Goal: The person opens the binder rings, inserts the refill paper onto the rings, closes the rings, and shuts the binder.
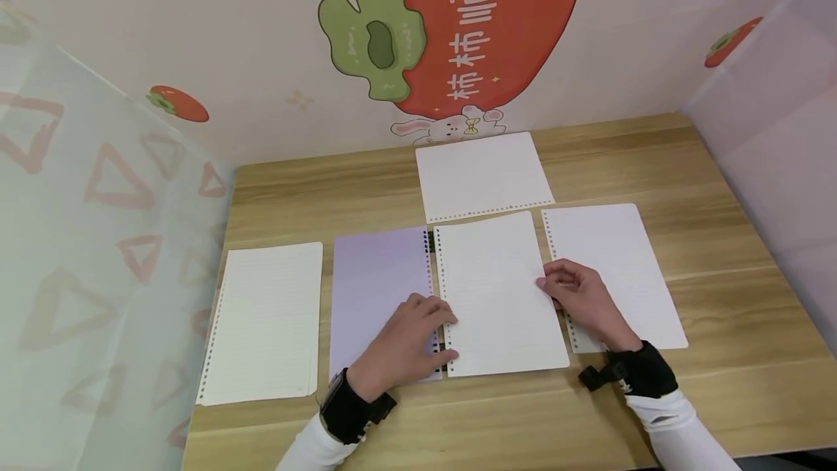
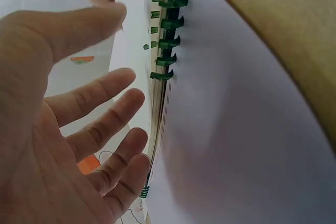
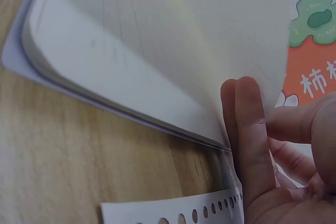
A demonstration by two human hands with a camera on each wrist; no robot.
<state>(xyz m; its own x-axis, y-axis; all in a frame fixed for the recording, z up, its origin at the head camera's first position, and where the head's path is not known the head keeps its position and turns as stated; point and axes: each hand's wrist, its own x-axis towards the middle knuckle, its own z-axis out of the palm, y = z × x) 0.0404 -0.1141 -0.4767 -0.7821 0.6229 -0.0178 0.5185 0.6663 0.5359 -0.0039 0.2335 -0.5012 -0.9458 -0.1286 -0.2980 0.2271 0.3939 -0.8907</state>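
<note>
The open notebook (image 1: pixel 487 296) lies on the counter (image 1: pixel 497 420), with its ring binding (image 2: pixel 169 42) beneath the left hand (image 1: pixel 407 340), whose fingers are loosely spread and hold nothing. At the notebook's right edge, the right hand (image 1: pixel 584 302) pinches lifted paper (image 3: pixel 231 24) between thumb and fingers.

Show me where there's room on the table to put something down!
There's bare table between the far-right sheet and the right wall. More lies behind the purple cover, left of the back sheet. The middle's crowded: the notebook page, left hand and right hand are there.
</note>
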